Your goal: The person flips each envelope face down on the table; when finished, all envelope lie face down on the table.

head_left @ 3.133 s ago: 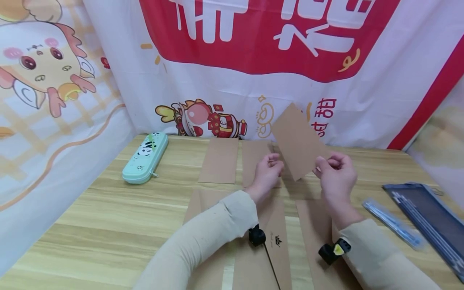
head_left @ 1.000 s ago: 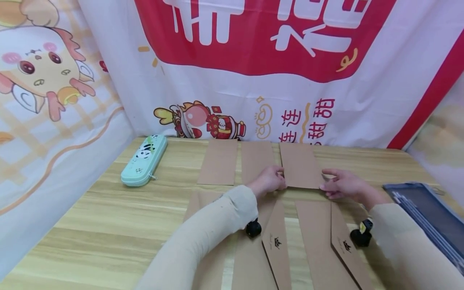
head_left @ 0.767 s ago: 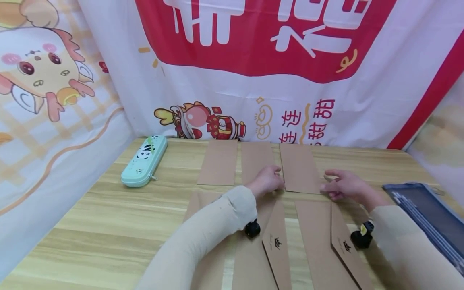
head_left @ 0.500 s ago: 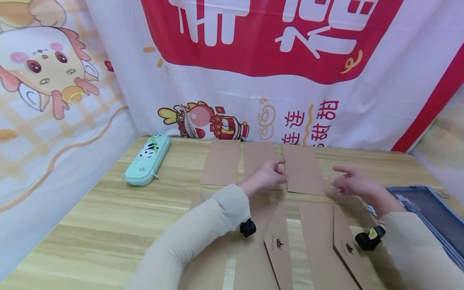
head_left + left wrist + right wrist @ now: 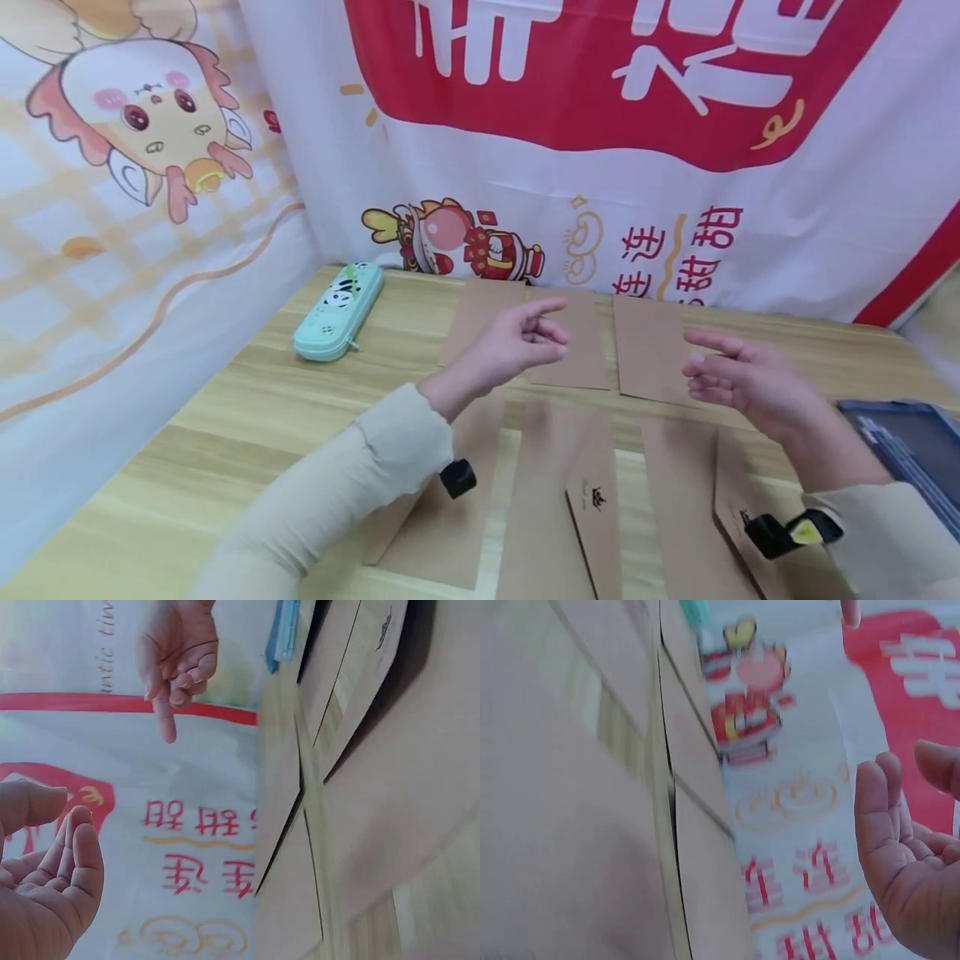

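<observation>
Three brown kraft cards lie in a row along the back of the table: the left card (image 5: 483, 304), the middle card (image 5: 585, 354) and the right card (image 5: 647, 358). Nearer me are three brown envelopes, the left (image 5: 450, 533), the middle (image 5: 543, 500) and the right one (image 5: 675, 492), with pointed flaps. My left hand (image 5: 504, 346) hovers over the left and middle cards, holding nothing, its fingers loosely bent. To the right of the right card, my right hand (image 5: 765, 387) is raised with nothing in it. In the left wrist view both hands are off the table.
A mint panda pencil case (image 5: 341, 312) rests at the back left. At the right edge lies a dark mesh pouch (image 5: 911, 442), partly behind the right arm. A printed cloth (image 5: 450, 158) hangs directly behind the table.
The right card, earlier held up in my right hand, was laid flat at the row's right end and let go. Both hands then lifted off, the left one moving leftward.
</observation>
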`<state>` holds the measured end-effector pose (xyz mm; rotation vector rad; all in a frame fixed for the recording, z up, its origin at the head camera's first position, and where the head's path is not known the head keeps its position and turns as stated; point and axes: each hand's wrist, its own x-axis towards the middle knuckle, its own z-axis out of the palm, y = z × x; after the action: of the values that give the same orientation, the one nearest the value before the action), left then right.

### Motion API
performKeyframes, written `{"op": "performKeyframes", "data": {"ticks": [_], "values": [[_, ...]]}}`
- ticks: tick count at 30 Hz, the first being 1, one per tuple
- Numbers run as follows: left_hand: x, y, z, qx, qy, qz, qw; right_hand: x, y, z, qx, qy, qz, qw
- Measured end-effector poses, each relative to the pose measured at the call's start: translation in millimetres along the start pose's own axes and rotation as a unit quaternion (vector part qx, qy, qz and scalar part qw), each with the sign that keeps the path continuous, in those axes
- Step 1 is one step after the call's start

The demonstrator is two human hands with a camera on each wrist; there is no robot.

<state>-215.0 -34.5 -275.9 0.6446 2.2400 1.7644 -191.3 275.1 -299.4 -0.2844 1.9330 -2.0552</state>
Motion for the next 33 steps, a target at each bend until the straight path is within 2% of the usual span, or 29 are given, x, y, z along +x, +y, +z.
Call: {"op": "performKeyframes", "data": {"ticks": [3, 7, 10, 14, 17, 21, 26, 30, 33], "values": [[-16.0, -2.7, -13.1, -0.007, 0.017, 0.004, 0.9998, 0.0, 3, 15, 0.029, -0.042, -0.011, 0.9986], [-36.7, -13.0, -28.3, -0.010, 0.038, -0.014, 0.9991, 2.0, 9, 36, 0.034, -0.073, -0.001, 0.9968], [-52.1, -22.6, -37.7, -0.007, 0.053, -0.041, 0.9978, 3.5, 14, 52, 0.039, -0.085, 0.022, 0.9954], [-69.8, -35.7, -49.6, -0.014, 0.064, -0.059, 0.9961, 5.5, 20, 72, 0.045, -0.096, 0.047, 0.9932], [-81.3, -45.2, -59.7, -0.022, 0.068, -0.067, 0.9952, 7.4, 23, 88, 0.044, -0.105, 0.053, 0.9920], [-99.8, -58.2, -72.1, -0.021, 0.084, -0.095, 0.9917, 11.9, 27, 111, 0.040, -0.130, 0.060, 0.9889], [-124.4, -70.5, -81.1, 0.003, 0.095, -0.138, 0.9858, 16.6, 37, 141, 0.057, -0.156, 0.092, 0.9817], [-134.5, -75.2, -82.4, 0.015, 0.091, -0.168, 0.9814, 18.9, 46, 161, 0.087, -0.159, 0.111, 0.9772], [-138.5, -77.3, -81.9, -0.002, 0.089, -0.182, 0.9792, 21.3, 51, 173, 0.103, -0.159, 0.120, 0.9745]]}}
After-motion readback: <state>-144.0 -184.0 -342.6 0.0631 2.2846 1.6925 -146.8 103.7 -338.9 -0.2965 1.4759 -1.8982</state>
